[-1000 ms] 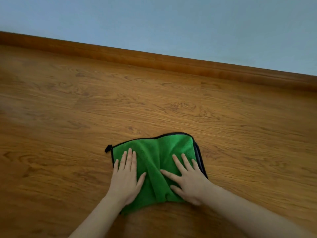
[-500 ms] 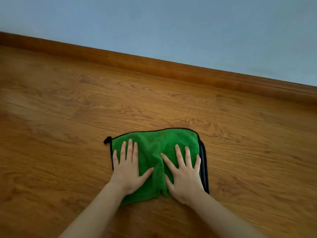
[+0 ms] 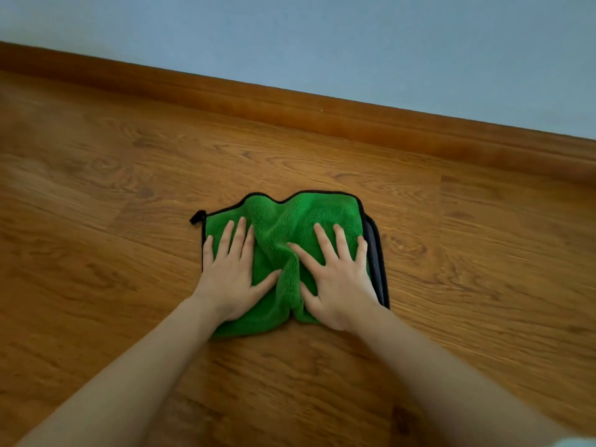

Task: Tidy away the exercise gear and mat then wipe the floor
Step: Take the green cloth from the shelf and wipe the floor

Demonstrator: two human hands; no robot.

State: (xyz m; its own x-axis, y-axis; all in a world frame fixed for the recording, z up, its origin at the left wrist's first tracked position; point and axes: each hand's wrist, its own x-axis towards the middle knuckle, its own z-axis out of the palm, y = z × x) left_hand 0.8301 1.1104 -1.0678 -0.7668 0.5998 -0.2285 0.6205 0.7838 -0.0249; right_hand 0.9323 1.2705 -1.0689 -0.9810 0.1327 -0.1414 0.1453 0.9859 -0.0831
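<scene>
A green microfibre cloth with a black edge lies folded on the wooden floor. My left hand presses flat on the cloth's left half with straight fingers. My right hand presses flat on its right half, fingers spread. Between the hands the cloth is bunched into a raised ridge. A dark grey underside shows along the cloth's right edge. No exercise gear or mat is in view.
A wooden skirting board runs along the far side of the floor, below a pale blue wall. Bare floor boards surround the cloth on all sides.
Both hands have pushed the cloth forward toward the wall and come closer together. The cloth has bunched up into a ridge between them.
</scene>
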